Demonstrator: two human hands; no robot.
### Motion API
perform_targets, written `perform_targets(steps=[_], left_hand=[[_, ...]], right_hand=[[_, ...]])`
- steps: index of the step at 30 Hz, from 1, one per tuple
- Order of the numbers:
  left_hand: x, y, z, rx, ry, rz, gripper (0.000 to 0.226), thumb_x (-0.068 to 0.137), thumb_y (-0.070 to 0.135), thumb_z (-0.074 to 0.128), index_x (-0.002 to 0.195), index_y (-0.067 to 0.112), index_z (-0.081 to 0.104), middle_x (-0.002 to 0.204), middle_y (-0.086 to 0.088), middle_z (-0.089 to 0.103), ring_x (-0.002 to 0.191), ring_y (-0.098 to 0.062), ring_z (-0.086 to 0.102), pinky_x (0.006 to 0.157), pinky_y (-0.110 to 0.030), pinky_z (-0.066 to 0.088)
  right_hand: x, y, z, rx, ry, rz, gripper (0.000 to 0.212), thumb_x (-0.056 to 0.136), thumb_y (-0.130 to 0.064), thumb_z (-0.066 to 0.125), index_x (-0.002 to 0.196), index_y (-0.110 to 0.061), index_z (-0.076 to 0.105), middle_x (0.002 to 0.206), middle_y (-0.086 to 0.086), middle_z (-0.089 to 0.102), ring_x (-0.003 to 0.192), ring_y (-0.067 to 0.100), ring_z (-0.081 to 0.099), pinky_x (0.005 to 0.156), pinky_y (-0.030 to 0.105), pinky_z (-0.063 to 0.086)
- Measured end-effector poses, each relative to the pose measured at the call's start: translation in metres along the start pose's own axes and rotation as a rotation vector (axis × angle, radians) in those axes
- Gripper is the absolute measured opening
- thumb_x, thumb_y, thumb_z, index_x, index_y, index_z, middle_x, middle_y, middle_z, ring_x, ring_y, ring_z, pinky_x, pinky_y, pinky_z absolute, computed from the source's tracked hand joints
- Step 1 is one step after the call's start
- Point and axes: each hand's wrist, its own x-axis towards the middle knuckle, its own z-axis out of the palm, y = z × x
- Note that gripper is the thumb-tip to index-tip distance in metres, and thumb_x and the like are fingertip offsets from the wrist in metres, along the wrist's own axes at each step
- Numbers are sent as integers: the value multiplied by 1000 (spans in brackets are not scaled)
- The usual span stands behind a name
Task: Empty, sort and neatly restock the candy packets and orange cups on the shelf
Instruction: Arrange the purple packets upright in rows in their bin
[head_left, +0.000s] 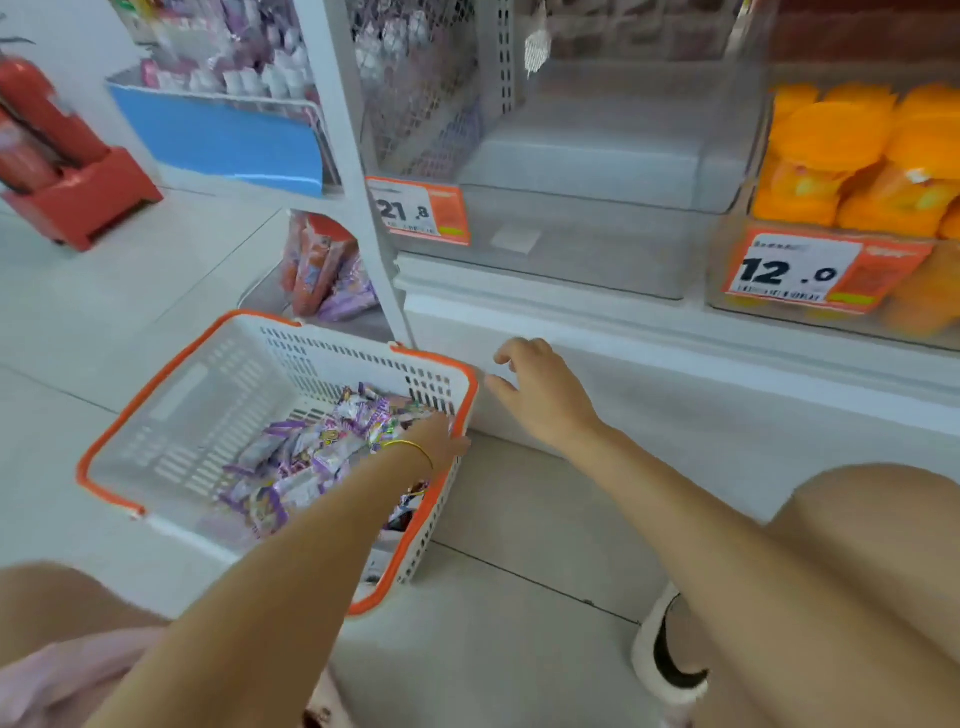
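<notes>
Basket (171, 410) sits on the floor left of the shelf (649, 332), candy packets (311, 452) inside; cups (857, 156) up right.

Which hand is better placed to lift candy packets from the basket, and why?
Left: the left hand is inside the basket, among the candy packets; the right hand hovers open outside it.
</notes>
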Motion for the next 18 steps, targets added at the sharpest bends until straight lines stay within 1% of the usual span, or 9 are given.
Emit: perform_targets(steps=[1,2,4,7,8,11,15,16,18], left_hand=[[6,-6,9,-21,-31,1,29,97,26,44,114,3,50,108,-17,58,103,-33,57,78,-33,41],[10,-12,15,-43,-29,7,26,97,22,43,114,4,50,107,-17,59,99,-32,57,78,-34,42],[16,-20,21,-104,13,18,23,96,17,41,116,10,50,108,-14,60,91,-27,56,81,-34,46],[22,-28,25,-289,-4,35,32,95,13,41,125,15,53,113,-9,62,98,-27,60,89,-36,50],[22,-27,27,-364,-17,26,34,94,10,41,126,14,54,111,-10,63,98,-28,61,89,-37,52],[25,-13,34,-533,-100,4,33,94,3,37,119,11,57,96,-12,63,88,-29,63,84,-43,55],[20,19,43,-650,-254,10,36,96,-2,32,124,8,53,100,-14,59,80,-26,60,75,-35,55],[18,28,49,-669,-285,18,37,96,-2,31,125,7,53,102,-14,59,77,-24,59,74,-34,55],[15,46,61,-691,-319,33,40,97,-2,32,130,9,51,109,-13,60,79,-22,61,75,-32,55]], right_hand=[[5,0,8,-6,-23,13,32,97,-29,48,123,-10,50,122,10,50,111,26,51,90,40,46],[8,2,14,-19,-49,24,32,97,-29,48,123,-10,50,122,10,50,111,26,51,89,40,46],[13,5,22,-51,-100,40,32,98,-29,48,123,-11,49,122,9,50,110,25,51,89,39,47],[18,10,25,-73,-141,56,32,99,-29,46,125,-11,48,123,9,49,106,24,53,87,38,47],[19,12,23,-73,-149,61,32,99,-29,45,125,-11,48,123,9,49,104,24,53,87,37,47],[20,21,15,-60,-154,53,31,99,-29,45,125,-12,48,122,8,49,105,22,54,88,36,46],[15,31,-1,-44,-128,39,31,99,-27,45,126,-12,48,124,7,49,109,21,52,91,35,45],[13,33,-4,-43,-120,36,32,99,-27,45,127,-12,48,125,7,49,110,21,52,92,34,45],[8,35,-8,-37,-101,38,32,100,-25,44,128,-11,47,126,7,49,109,20,53,90,30,44]])
